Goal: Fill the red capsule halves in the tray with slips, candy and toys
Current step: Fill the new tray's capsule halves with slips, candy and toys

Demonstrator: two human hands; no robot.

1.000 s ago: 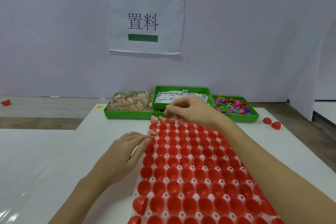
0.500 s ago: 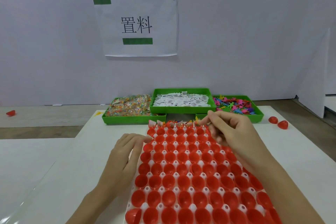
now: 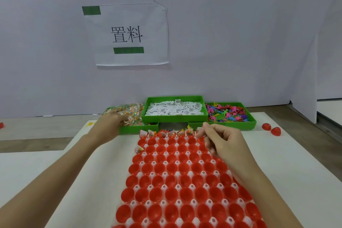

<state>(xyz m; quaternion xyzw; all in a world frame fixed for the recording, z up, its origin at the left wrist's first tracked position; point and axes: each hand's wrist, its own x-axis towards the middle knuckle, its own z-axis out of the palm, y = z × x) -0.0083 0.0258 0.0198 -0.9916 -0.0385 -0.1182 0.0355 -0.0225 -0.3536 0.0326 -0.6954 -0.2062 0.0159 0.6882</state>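
A white tray (image 3: pixel 164 162) full of red capsule halves (image 3: pixel 185 181) lies in front of me. Its far row (image 3: pixel 172 133) holds slips and candy, and one half at the left edge (image 3: pixel 139 149) is filled too. My left hand (image 3: pixel 111 123) reaches into the green candy bin (image 3: pixel 138 129), fingers stretched onto the wrapped candy (image 3: pixel 132 112). My right hand (image 3: pixel 224 141) hovers over the tray's far right corner, thumb and forefinger pinching a white slip (image 3: pixel 199 129) at the row's end. Behind stand the slip bin (image 3: pixel 174 117) and the toy bin (image 3: pixel 231 125).
Two loose red capsule halves (image 3: pixel 271 129) lie on the table right of the toy bin, another (image 3: pixel 1 125) at the far left. A paper sign (image 3: pixel 129 33) hangs on the wall behind. A white partition (image 3: pixel 305 79) stands at the right.
My left hand left the tray's left edge and went forward into the candy bin. My right hand moved along the far row to its right end.
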